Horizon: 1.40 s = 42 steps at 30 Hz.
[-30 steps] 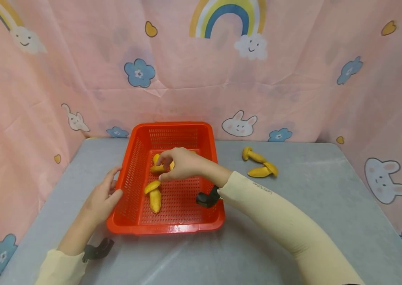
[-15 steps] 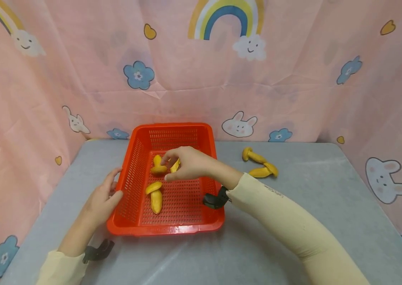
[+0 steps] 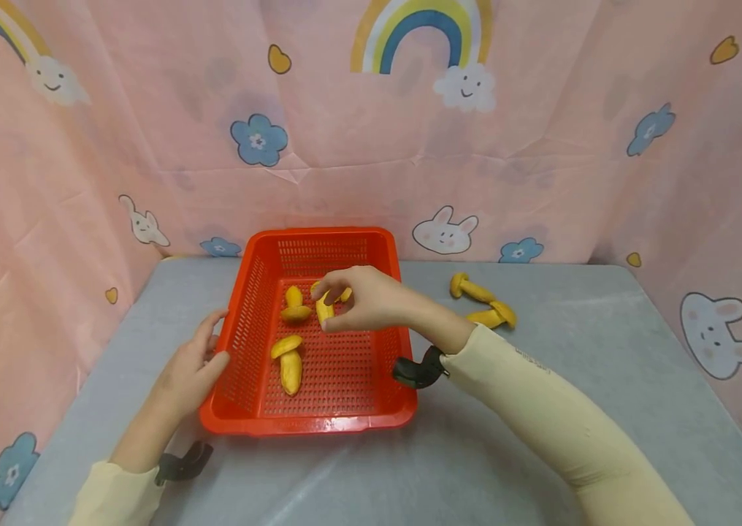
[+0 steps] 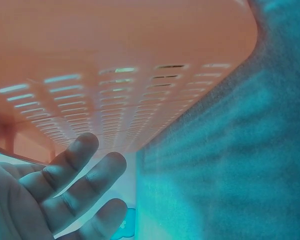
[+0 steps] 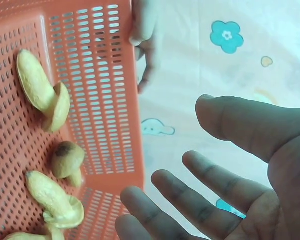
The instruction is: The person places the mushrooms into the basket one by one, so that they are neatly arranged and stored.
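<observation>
A red plastic basket (image 3: 308, 424) with slotted walls stands on the grey table, with several yellow mushrooms inside. One mushroom (image 3: 290, 369) lies at the front left, another mushroom (image 3: 295, 313) behind it. My right hand (image 3: 367, 299) hovers over the basket, thumb and fingers spread apart and nothing between them. Just beyond its fingertips lies a third mushroom (image 3: 324, 310), and the hand partly covers one more. My left hand (image 3: 190, 369) is at the basket's left rim, fingertips against it. In the left wrist view its fingers (image 4: 85, 185) extend loosely along the outer wall.
To the right of the basket, two more mushrooms lie on the table: one (image 3: 475, 289) farther back, the other (image 3: 497, 315) in front, partly behind the right forearm. A pink patterned curtain (image 3: 345, 175) hangs behind and at both sides of the grey table (image 3: 542, 351).
My right hand has drawn back to the right over the basket, so more of the mushrooms beneath it shows. The left hand stays at the rim.
</observation>
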### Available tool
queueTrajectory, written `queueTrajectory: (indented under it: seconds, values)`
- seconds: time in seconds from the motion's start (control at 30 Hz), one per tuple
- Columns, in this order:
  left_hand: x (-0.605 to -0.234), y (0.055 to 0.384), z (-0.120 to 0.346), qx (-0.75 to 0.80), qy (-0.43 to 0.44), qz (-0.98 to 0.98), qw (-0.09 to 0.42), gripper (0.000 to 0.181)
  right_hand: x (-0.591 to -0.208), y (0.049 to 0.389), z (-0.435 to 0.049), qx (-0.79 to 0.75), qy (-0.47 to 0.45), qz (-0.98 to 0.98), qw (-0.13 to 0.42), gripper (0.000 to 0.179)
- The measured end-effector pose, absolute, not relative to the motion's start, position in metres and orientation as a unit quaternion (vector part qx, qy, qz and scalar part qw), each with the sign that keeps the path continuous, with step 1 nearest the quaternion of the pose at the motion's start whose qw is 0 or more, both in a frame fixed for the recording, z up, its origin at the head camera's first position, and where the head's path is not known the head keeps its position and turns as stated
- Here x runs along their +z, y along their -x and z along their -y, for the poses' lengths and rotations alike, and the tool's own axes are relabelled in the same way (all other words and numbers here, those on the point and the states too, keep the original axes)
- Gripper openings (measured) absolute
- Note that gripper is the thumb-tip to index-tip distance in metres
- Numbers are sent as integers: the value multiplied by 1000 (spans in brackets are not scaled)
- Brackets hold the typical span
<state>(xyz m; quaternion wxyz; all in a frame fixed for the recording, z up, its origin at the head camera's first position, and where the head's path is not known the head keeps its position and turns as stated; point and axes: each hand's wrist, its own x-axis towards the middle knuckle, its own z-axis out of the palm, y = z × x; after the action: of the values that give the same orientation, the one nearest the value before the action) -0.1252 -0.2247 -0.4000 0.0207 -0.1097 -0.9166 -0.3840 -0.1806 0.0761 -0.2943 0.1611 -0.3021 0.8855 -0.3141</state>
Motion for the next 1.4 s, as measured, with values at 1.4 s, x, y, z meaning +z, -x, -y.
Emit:
queueTrajectory:
  seconds: [1.4]
  values:
    - [-401, 126, 225, -390, 115, 913, 26, 59, -296, 185, -171, -331, 279, -890, 142, 40]
